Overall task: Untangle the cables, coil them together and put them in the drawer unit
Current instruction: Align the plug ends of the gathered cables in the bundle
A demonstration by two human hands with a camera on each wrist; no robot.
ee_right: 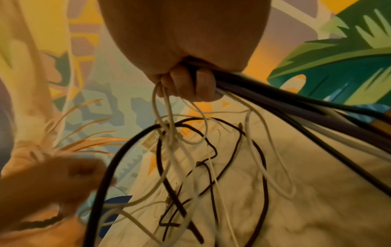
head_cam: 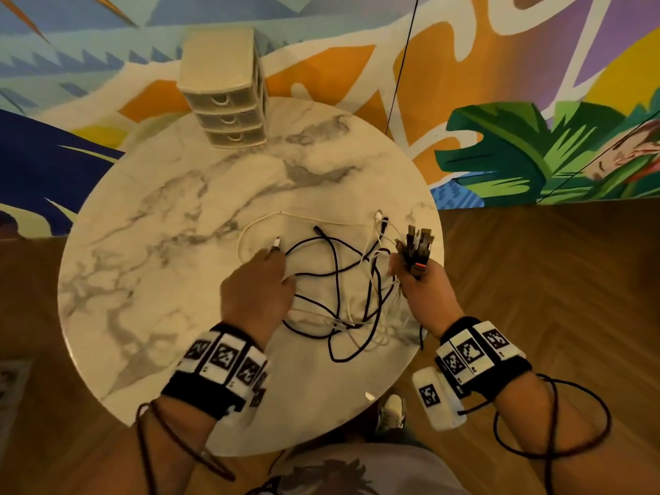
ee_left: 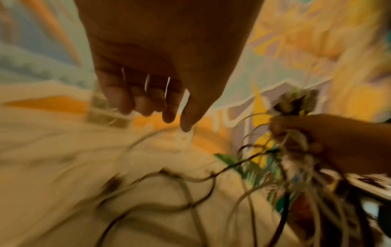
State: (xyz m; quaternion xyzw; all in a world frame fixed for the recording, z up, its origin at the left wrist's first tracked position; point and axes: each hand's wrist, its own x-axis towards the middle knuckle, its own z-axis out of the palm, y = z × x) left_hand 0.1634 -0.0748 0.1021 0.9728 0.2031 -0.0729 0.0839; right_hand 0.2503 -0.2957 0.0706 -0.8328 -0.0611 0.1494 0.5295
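The head camera is looking steeply down on the table [head_cam: 150, 280], while both wrist cameras are looking close along the hands at the shared cables [ee_right: 211, 167].

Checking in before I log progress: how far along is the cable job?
Early stage. Done: the right hand grips several plug ends gathered into a bunch. In hand: the left hand reaches toward a white plug among the black and white cables, still tangled. Left: coiling; the beige three-drawer unit is shut.

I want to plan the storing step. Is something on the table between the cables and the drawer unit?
Nothing visible: bare marble table lies between the cables and the drawer unit. All three drawers look closed.
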